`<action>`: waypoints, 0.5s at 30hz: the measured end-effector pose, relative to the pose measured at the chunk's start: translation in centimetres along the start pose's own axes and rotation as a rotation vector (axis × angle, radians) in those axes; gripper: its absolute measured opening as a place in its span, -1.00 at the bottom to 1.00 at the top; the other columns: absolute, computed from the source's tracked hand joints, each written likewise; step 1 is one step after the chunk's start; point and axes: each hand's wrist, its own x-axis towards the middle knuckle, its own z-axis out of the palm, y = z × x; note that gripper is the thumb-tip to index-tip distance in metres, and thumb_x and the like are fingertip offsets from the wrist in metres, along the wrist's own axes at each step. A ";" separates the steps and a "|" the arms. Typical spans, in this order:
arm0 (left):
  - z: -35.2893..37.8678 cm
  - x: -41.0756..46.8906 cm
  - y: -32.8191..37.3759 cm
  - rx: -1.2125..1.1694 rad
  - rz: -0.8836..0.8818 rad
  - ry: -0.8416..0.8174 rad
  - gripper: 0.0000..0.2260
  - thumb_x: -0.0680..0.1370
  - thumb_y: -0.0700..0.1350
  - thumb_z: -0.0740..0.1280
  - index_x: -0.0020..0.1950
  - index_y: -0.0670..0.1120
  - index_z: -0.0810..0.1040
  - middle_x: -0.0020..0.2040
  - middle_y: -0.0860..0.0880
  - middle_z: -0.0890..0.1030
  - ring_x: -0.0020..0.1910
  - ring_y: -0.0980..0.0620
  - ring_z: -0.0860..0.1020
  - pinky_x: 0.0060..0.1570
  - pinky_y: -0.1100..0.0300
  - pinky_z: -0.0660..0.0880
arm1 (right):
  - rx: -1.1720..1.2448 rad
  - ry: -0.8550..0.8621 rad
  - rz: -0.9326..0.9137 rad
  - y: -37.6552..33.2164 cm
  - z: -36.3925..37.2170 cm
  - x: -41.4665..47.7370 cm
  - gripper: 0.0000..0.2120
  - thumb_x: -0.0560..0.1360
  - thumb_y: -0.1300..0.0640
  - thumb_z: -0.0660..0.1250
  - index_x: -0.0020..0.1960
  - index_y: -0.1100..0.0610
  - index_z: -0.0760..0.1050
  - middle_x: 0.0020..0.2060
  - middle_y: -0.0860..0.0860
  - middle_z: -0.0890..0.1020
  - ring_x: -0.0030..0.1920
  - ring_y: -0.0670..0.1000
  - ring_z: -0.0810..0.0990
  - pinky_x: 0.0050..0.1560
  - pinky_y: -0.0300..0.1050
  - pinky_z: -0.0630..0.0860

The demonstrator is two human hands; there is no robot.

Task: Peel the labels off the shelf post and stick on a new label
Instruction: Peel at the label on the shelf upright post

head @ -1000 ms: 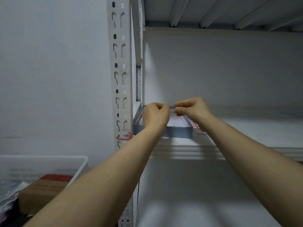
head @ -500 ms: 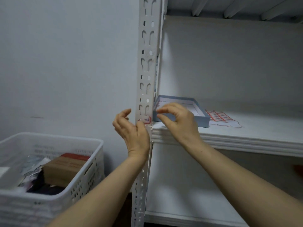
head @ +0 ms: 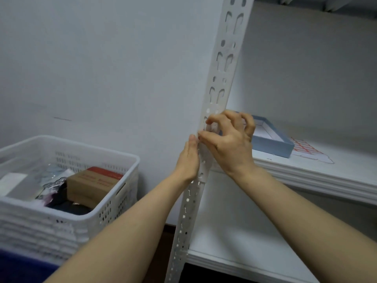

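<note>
The white perforated shelf post (head: pixel 222 64) leans through the middle of the view. My left hand (head: pixel 188 160) lies flat against the post's left edge, its thumb tip up at the label spot. My right hand (head: pixel 230 146) reaches across the post's front, thumb and forefinger pinched together at that same spot. The red-edged label on the post is almost fully hidden under my fingertips. On the shelf board (head: pixel 326 180) behind my right hand stand a shallow blue box (head: pixel 273 144) and a sheet of red-framed labels (head: pixel 306 150).
A white slotted basket (head: pixel 114 193) stands at the left, holding a brown cardboard box (head: pixel 91 182) and plastic packets. A lower shelf board (head: pixel 234 242) lies under my right forearm. A plain white wall is behind.
Both hands left the blue box and came to the post. My left hand moved from beside the label to flat along the post's edge, and my right fingers closed onto the label spot. The view swung left and down.
</note>
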 end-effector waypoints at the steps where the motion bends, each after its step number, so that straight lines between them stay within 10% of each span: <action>1: -0.1 0.0 -0.1 0.001 0.014 -0.011 -0.45 0.61 0.20 -0.19 0.46 0.00 0.30 0.44 0.01 0.37 0.43 0.13 0.28 0.46 0.15 0.16 | -0.034 0.022 -0.021 0.0 0.2 0.0 -0.92 0.33 0.12 0.50 -0.31 -0.01 0.62 -0.11 -0.04 0.66 0.09 0.01 0.40 0.22 -0.01 0.11; 15: -0.1 0.1 -0.8 0.017 -0.052 0.005 -0.33 0.52 0.33 -0.22 0.43 0.00 0.31 0.39 -0.06 0.42 0.40 0.01 0.34 0.39 0.07 0.25 | -0.187 0.027 -0.277 -0.8 0.2 1.0 -0.75 0.21 0.25 0.41 -0.48 0.07 0.36 0.01 -0.06 0.64 0.14 -0.03 0.37 0.21 -0.07 0.14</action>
